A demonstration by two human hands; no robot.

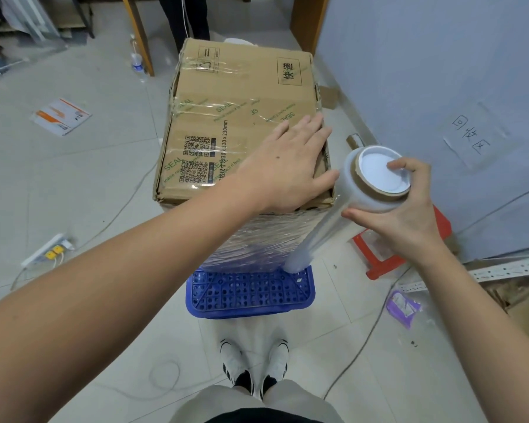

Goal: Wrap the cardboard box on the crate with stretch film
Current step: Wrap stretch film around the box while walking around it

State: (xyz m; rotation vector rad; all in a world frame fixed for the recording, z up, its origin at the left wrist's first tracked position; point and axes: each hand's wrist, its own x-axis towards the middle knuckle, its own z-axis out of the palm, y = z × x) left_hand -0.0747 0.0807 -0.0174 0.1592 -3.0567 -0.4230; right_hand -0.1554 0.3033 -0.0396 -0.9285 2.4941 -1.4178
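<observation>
Your left forearm cuts across the bottom of the view, and the left hand at the end of it lies flat on top of the cardboard box, fingers straight and spread near the box's near right corner, palm pressing down and gripping nothing. Your right hand is just beside that corner, wrapped round the top end of the stretch film roll, thumb on the side and a couple of fingertips hooked over the white end cap. That roll stands nearly upright, tilted a bit, right against the box's near right edge, with its lower end down by the rim of the blue crate. Film already covers the near side of the box, wrinkled and shiny, and a few strands run over the top too. It sits squarely on the crate, which is perforated and rests on the tiled floor straight in front of your shoes. Going further out, a red stool sits behind your right hand against the grey wall, a purple packet lies on the tiles to the right, and a power strip is off to the left.
</observation>
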